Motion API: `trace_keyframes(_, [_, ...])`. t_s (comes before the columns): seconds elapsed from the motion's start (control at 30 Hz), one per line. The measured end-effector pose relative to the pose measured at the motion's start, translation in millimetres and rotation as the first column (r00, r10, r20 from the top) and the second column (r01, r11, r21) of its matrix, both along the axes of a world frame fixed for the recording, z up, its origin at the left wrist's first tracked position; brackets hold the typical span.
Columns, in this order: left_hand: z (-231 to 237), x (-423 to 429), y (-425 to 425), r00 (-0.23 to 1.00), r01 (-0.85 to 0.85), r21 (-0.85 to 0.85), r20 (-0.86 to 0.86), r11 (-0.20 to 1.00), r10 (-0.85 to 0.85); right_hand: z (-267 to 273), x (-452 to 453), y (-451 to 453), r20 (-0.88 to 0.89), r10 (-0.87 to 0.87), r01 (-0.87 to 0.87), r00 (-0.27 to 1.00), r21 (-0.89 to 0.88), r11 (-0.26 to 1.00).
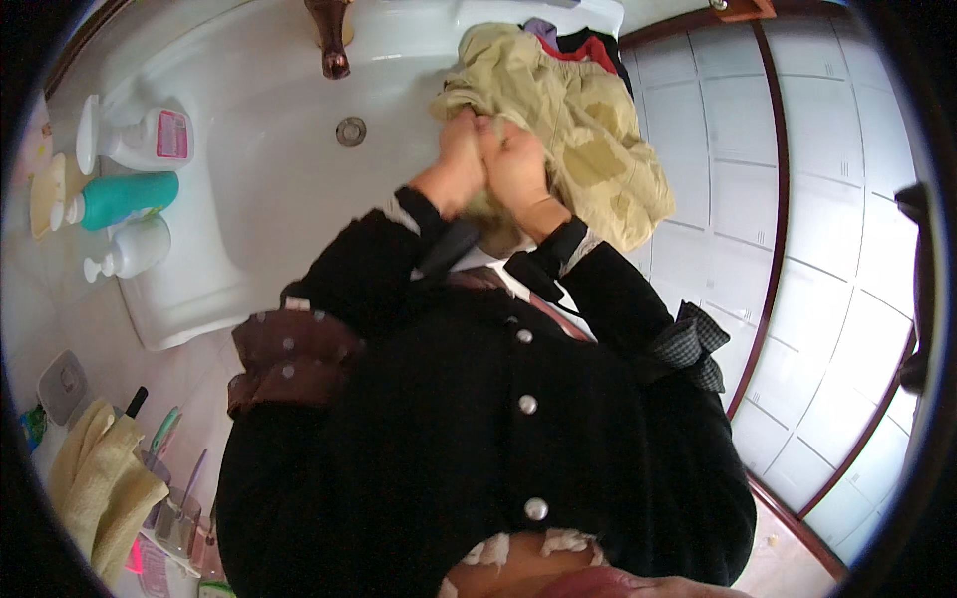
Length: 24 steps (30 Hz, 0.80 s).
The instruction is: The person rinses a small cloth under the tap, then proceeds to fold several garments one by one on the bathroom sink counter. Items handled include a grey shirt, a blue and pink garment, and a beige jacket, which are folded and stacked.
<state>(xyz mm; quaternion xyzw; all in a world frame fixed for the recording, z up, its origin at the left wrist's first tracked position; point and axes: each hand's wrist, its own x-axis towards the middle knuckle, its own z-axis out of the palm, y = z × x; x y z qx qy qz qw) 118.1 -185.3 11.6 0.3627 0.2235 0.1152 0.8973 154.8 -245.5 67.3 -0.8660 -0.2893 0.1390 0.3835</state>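
Note:
Side by side, my left hand (459, 161) and my right hand (515, 161) are closed on a khaki cloth garment (605, 149) at the right side of a white washbasin (262, 149). Part of the fabric is bunched between the fists, and some hangs below them. Dark wet patches mark the garment, which has a gathered waistband and drapes over the basin's right rim. Behind it lie red and black cloth (594, 51) and a bit of purple cloth (540, 31). Blur hides the exact finger positions.
A bronze-coloured faucet (329, 41) stands above the metal drain (351, 131). At the left rim are a white spray bottle (138, 140), a teal bottle (128, 200) and a white pump bottle (138, 248). Yellow towels (101, 478) hang lower left. A tiled wall (703, 142) borders the right.

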Motion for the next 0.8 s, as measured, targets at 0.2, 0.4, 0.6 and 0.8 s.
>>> trace_keyframes(0.2, [14.5, -8.3, 2.3, 0.972, -0.04, -0.712, -0.192, 0.701, -0.139, 25.3, -2.6, 3.1, -0.024, -0.214, 0.214, 0.977, 0.009, 0.977])
trace_keyframes(0.4, [6.4, -15.2, -3.2, 0.997, 0.065, -0.434, -0.018, 0.899, -0.081, 2.4, 2.8, -14.2, 0.094, 0.035, -0.022, 0.995, -0.132, 0.991])
trace_keyframes(0.6, [21.8, -25.8, 10.7, 0.998, 0.063, -0.613, 0.056, 0.787, -0.036, 4.1, 30.1, -38.4, -0.349, -0.161, 0.31, 0.923, 0.427, 0.85])
trace_keyframes(0.8, [30.2, -17.4, -14.3, 0.988, -0.101, -0.557, -0.154, 0.824, 0.017, 28.7, -8.2, -20.7, 0.241, 0.063, -0.047, 0.969, -0.068, 0.997])
